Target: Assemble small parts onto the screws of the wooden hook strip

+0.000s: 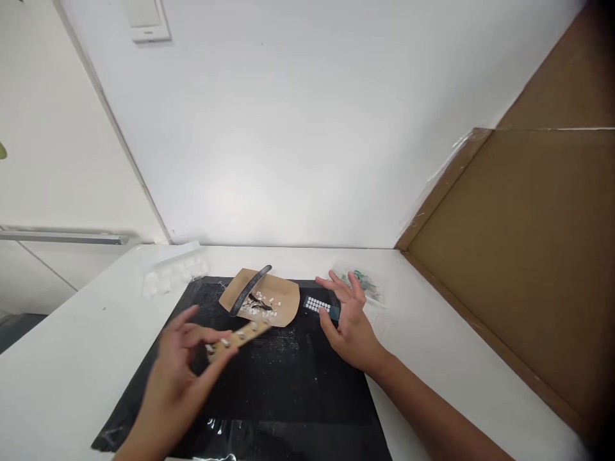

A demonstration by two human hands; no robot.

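Between thumb and fingers, my left hand (175, 365) pinches a narrow tan strip (243, 335) with several small pale pieces along it, held tilted above the black mat (298, 390). My right hand (348, 314) has its fingers spread over the mat's right edge, near a dark card with rows of white dots (317, 304). Whether its thumb touches the card I cannot tell. Beyond both hands lies a brown paper sheet (286, 296), with small white bits (262, 310) and dark slivers scattered on it. A curved dark-grey strip (250, 291) rests across the sheet's left part.
A clear bag of white pieces (175, 274) lies at the back left of the white table (72, 358). At the back right is a clear bag with greenish contents (369, 286). A white wall (288, 128) stands behind, and a cardboard panel (519, 256) borders the right side.
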